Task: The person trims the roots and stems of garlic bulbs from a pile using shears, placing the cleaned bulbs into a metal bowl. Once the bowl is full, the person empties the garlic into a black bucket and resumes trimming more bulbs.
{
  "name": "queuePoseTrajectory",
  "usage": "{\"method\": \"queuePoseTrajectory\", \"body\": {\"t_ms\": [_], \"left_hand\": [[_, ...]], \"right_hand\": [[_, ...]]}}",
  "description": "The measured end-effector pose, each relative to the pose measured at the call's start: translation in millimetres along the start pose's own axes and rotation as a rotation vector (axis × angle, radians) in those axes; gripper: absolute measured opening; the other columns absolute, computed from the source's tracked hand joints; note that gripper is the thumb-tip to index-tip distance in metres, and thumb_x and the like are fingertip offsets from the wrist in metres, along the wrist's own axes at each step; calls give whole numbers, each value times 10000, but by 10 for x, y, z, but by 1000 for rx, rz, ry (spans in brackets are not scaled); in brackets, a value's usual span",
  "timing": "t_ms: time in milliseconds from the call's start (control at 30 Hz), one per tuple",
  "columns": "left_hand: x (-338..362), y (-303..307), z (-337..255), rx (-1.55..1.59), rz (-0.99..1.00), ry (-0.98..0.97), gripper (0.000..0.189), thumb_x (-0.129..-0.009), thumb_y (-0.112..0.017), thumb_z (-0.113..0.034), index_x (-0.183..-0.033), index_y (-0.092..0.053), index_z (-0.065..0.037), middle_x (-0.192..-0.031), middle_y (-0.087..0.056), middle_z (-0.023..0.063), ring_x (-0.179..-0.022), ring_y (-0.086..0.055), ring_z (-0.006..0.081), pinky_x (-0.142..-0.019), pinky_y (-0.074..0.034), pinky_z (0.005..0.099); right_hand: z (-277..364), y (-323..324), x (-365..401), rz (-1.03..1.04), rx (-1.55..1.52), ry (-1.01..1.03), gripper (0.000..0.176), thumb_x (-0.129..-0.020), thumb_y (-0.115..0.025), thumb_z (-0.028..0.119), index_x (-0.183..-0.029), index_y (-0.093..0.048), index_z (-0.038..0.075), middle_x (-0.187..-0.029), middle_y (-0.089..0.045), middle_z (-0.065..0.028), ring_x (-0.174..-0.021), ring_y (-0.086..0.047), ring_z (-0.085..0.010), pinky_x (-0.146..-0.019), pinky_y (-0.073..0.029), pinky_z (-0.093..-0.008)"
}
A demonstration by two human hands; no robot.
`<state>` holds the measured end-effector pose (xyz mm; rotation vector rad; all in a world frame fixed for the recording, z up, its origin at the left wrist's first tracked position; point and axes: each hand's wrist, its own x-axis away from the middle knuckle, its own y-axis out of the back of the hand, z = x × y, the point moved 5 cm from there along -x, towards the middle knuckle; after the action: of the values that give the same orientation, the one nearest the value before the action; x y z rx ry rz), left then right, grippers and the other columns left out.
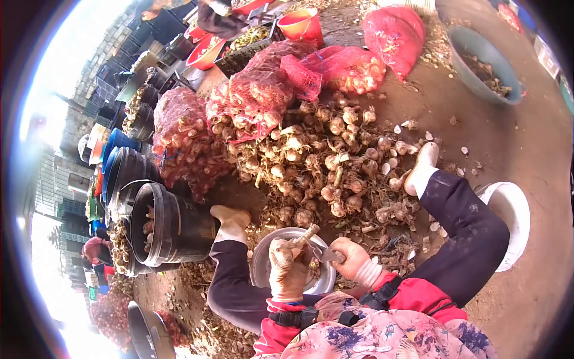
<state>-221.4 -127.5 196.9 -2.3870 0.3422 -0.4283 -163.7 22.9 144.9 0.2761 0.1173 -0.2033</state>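
Note:
My left hand (287,272), in a pale glove, grips a garlic bulb whose dry stem (308,233) points up and to the right. In my gloved right hand (354,262) is a small knife (326,254), its blade directed at the bulb and close to the stem. Below both hands sits a round metal basin (259,270) between my legs, with some scraps inside. Just beyond the basin lies a big heap of garlic bulbs (314,161) with dry stalks. My left fingers cover most of the held bulb.
Red mesh sacks of garlic (254,96) stand behind the heap. Black buckets (182,224) are at my left, and a white bucket (515,224) is beside my right knee. A grey-green tub (508,90) stands far right. Other people work in the background, one in red (94,250).

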Motion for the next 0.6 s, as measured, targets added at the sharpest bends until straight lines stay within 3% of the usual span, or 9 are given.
{"method": "queuePoseTrajectory", "body": {"t_ms": [100, 167, 200, 233, 300, 400, 433, 500, 600], "left_hand": [[31, 2, 142, 227, 118, 108, 429, -805, -697, -219, -1176, -534, -76, -1084, -628, 103, -1053, -572, 242, -887, -466, 409], [81, -146, 147, 304, 168, 130, 577, -746, -708, -196, -1276, -504, -97, -1109, -627, 122, -988, -612, 304, -824, -489, 436], [125, -306, 78, 277, 123, 141, 613, -721, -726, -167, -1274, -472, -89, -1085, -618, 126, -955, -616, 324, -827, -495, 441], [168, -446, -1, 248, 76, 150, 653, -696, -744, -138, -1272, -440, -81, -1062, -608, 129, -923, -620, 343, -829, -502, 447], [151, -18, -1, 218, 63, 201, 671, -688, -769, -114, -1271, -438, -75, -1045, -601, 122, -927, -625, 302, -853, -510, 417], [68, 835, 101, -746, -202, 476, 713, -668, -805, -68, -1285, -449, -69, -1016, -575, 84, -949, -590, 174, -853, -505, 324], [-46, 945, 114, -1254, -82, 507, 707, -691, -813, -187, -1286, -465, -31, -1096, -593, 148, -1012, -600, 276, -912, -479, 373], [-335, 999, 128, -1822, 58, 449, 671, -710, -785, -365, -1229, -550, -12, -1157, -595, 183, -1052, -591, 325, -956, -453, 398], [-1132, 966, 246, -2096, -178, 385, 693, -724, -665, -578, -1173, -620, -51, -1284, -554, 177, -1181, -517, 346, -997, -407, 437]], "right_hand": [[22, 28, -59, -67, -106, 50, 229, -712, -678, 41, -935, -626, 43, -804, -612, -68, -800, -602, -178, -728, -490, -310], [-450, -158, 10, 223, -113, -389, 246, -705, -673, 60, -945, -624, 39, -797, -602, -95, -790, -600, -195, -719, -484, -303], [-1025, -282, 298, 304, -194, -718, 228, -798, -598, 193, -977, -661, 68, -866, -662, -161, -860, -643, -307, -757, -499, -364], [-1117, -100, 410, 440, 121, -828, 279, -760, -623, 162, -1024, -668, 86, -949, -682, -156, -893, -648, -298, -771, -496, -383], [-1527, -12, 530, 292, 168, -1024, 271, -671, -678, 82, -942, -667, 78, -884, -687, -113, -831, -653, -256, -738, -502, -366], [-1669, 98, 414, -220, -335, -972, 175, -655, -693, -28, -803, -648, 56, -706, -614, -13, -649, -574, -133, -617, -475, -284], [-1697, 76, 421, -215, -333, -979, 175, -655, -693, -28, -803, -648, 56, -706, -614, -13, -649, -574, -133, -617, -475, -284], [-1733, 93, 369, -481, -547, -902, 187, -659, -697, -51, -797, -653, 67, -690, -593, 27, -627, -542, -113, -602, -459, -274], [-1506, 78, 259, -444, -529, -993, 188, -677, -694, -56, -806, -658, 76, -687, -572, 56, -612, -502, -63, -568, -424, -245]]}}
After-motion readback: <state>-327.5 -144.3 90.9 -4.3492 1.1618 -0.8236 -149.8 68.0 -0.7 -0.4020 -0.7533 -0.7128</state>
